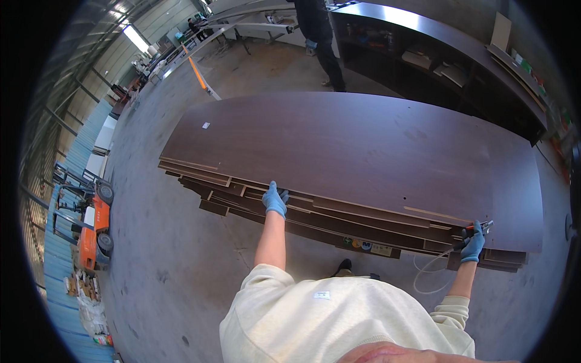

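Note:
A large dark-brown panel (339,139) lies on top of a stack of brown boards (339,233) in front of me. At the panel's near edge, left of its middle, my left hand (275,201) in a blue glove is closed round the edge, its fingers partly hidden. My right hand (473,245), also blue-gloved, is closed on an air gun (486,227) with a metal head at the panel's near right corner. From that hand a clear hose (417,281) loops down beside the stack. A small white label (206,125) sits on the panel's far left part.
Behind the panel stands a long dark cabinet (417,45) with open compartments holding several boards. A person in dark clothes (321,42) stands beside it. An orange forklift (94,230) is parked at left on the grey floor (157,284). An orange-and-white bar (196,74) stands beyond the panel.

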The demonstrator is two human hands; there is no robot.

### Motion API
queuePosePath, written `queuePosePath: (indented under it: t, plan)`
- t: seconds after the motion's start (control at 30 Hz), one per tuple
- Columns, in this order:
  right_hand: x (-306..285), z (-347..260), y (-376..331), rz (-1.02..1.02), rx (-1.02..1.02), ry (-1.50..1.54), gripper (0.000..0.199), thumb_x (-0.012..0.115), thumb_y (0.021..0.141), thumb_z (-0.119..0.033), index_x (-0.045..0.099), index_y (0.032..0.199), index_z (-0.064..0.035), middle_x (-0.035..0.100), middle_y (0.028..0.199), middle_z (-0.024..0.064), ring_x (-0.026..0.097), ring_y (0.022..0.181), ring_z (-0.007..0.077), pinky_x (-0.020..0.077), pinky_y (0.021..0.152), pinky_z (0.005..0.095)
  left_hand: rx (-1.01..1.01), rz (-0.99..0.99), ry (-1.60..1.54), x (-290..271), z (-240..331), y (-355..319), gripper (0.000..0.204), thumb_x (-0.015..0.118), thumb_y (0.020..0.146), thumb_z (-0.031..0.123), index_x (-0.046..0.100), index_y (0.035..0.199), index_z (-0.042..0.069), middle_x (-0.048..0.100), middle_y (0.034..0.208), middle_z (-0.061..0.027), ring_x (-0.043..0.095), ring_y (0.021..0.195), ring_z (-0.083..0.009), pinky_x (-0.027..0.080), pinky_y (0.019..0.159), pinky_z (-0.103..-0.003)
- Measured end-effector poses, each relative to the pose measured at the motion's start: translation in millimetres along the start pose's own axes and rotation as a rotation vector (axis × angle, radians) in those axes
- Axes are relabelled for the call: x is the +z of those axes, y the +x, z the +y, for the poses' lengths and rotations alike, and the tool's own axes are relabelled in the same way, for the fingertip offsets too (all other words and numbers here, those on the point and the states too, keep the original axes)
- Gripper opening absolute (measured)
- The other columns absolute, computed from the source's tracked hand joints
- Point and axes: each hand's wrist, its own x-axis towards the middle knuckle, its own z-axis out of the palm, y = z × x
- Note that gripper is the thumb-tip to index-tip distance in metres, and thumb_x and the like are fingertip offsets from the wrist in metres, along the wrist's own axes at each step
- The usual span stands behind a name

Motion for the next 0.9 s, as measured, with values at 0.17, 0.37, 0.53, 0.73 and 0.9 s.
queuePosePath:
  t: [0.17,0.37,0.53,0.73,0.9]
  plan:
    - [5.3,0.0,-48.0,-0.082,0.064,-0.048,0.024,0.075,0.1,-0.025,0.067,0.117,-0.0092,0.073,0.095,0.0052,0.073,0.081,0.0157,0.0587,0.063,0.0266,0.146,-0.056,0.036,-26.8,-40.9,-35.7,0.031,0.065,0.106,0.04,0.068,0.111,0.009,0.078,0.103,-0.0083,0.074,0.081,-0.0215,0.059,0.068,-0.035]
    - [9.2,-3.9,-109.1,-0.266,0.167,-0.151,0.029,0.07,0.103,-0.026,0.061,0.124,-0.0069,0.079,0.113,0.0132,0.08,0.092,0.0229,0.0598,0.064,0.0273,0.008,-0.165,0.184,-61.7,-109.0,-106.0,0.031,0.063,0.107,0.04,0.07,0.115,0.011,0.079,0.111,-0.0116,0.076,0.088,-0.024,0.06,0.073,-0.038]
    - [30.4,6.5,-161.2,-0.43,0.288,-0.274,0.033,0.073,0.102,-0.03,0.065,0.126,-0.0096,0.079,0.109,0.0142,0.08,0.09,0.0243,0.0603,0.065,0.029,-0.131,-0.423,0.298,-66.9,-158.0,-191.6,0.025,0.073,0.102,0.024,0.07,0.117,0.005,0.078,0.111,-0.0158,0.077,0.092,-0.0273,0.063,0.078,-0.041]
    - [47.3,17.7,-209.0,-0.669,0.349,-0.361,0.033,0.074,0.102,-0.031,0.067,0.126,-0.0102,0.08,0.105,0.0111,0.078,0.087,0.0222,0.0594,0.072,0.0334,-0.279,-0.872,0.561,-51.3,-184.8,-280.6,0.025,0.07,0.106,0.027,0.072,0.12,0.006,0.078,0.105,-0.0059,0.072,0.084,-0.0128,0.057,0.072,-0.027]
    - [39.4,2.7,-217.6,-0.635,0.375,-0.441,0.031,0.074,0.101,-0.028,0.071,0.116,-0.001,0.078,0.099,0.009,0.069,0.082,0.0141,0.0545,0.077,0.0291,-0.294,-0.991,0.718,-40.1,-188.4,-303.8,0.026,0.068,0.107,0.026,0.071,0.124,0.006,0.076,0.112,-0.0059,0.07,0.087,-0.0105,0.056,0.075,-0.026]
